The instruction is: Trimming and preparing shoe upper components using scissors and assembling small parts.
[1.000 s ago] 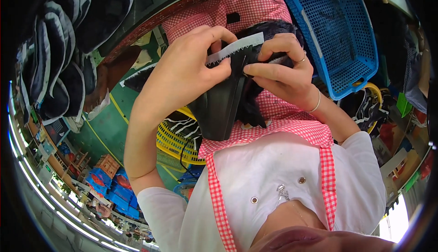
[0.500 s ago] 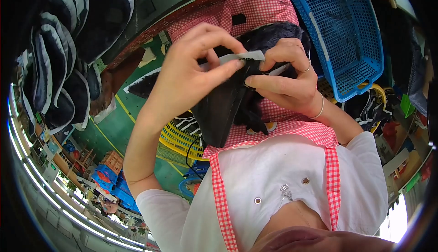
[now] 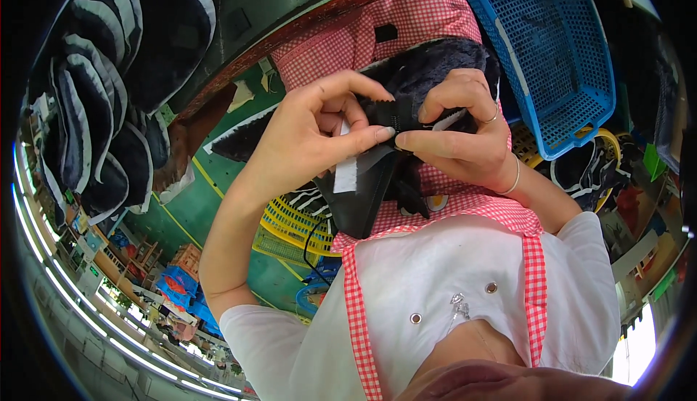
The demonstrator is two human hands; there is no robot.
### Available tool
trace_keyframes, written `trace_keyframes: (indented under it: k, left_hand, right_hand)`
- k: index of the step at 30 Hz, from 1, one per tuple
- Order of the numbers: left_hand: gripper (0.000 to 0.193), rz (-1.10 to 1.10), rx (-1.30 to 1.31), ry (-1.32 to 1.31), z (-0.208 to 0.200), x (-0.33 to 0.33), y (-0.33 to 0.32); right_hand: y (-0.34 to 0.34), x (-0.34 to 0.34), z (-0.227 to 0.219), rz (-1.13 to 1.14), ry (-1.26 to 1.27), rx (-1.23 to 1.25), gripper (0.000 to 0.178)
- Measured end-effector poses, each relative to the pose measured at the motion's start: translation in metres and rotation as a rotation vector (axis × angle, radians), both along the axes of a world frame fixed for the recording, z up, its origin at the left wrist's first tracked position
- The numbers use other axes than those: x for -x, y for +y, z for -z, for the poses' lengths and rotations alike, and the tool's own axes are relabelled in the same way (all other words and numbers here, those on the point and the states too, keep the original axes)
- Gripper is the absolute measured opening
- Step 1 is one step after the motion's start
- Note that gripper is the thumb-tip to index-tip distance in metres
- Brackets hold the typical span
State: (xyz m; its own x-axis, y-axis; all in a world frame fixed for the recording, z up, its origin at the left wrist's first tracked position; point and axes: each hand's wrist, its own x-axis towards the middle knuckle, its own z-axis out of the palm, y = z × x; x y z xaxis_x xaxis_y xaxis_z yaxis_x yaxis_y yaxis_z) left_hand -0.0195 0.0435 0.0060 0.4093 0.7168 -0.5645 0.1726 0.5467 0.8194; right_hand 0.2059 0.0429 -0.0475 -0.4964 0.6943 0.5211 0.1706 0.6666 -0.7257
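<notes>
A black fuzzy fabric piece (image 3: pixel 435 67) with a smooth black flap (image 3: pixel 363 197) and a white strip (image 3: pixel 347 172) is held up in the middle of the view. My left hand (image 3: pixel 305 139) pinches it from the left, thumb and forefinger on its black edge. Pinching the same edge from the right is my right hand (image 3: pixel 457 132), which wears a ring and a thin bracelet. The fingertips of both hands almost meet at the fabric's middle. Behind it lies a red-and-white checked apron (image 3: pixel 406 23) over my lap.
A blue plastic basket (image 3: pixel 566 59) stands at the right. A stack of black-and-white padded pieces (image 3: pixel 109 88) sits on the dark table at the left. Yellow baskets (image 3: pixel 290 219) and blue crates (image 3: pixel 174 285) are on the green floor below.
Both hands have shifted their grip along the fabric edge. The pale strip that lay flat across the top between the fingers has dropped to hang at the left below my left hand.
</notes>
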Motion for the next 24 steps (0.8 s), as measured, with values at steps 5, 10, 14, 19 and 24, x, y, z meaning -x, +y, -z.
trace_keyframes:
  k: [5, 10, 14, 19, 24]
  left_hand:
    - [0.014, -0.105, 0.153, 0.052, 0.009, -0.006, -0.007]
    - [0.012, -0.321, 0.055, -0.148, 0.016, -0.014, -0.020]
    - [0.012, -0.360, 0.199, -0.176, 0.009, -0.016, -0.020]
    - [0.013, -0.383, 0.192, -0.182, 0.011, -0.020, -0.027]
    - [0.012, -0.377, 0.206, -0.220, 0.010, -0.019, -0.027]
  right_hand:
    - [0.001, 0.002, -0.005, -0.003, -0.020, 0.029, 0.033]
    - [-0.001, 0.005, -0.021, 0.063, -0.149, 0.216, 0.018]
    - [-0.003, 0.004, -0.022, 0.026, -0.222, 0.222, 0.021]
    - [-0.004, 0.005, -0.014, 0.013, -0.184, 0.180, 0.020]
    - [-0.004, 0.006, -0.010, 0.034, -0.122, 0.121, 0.020]
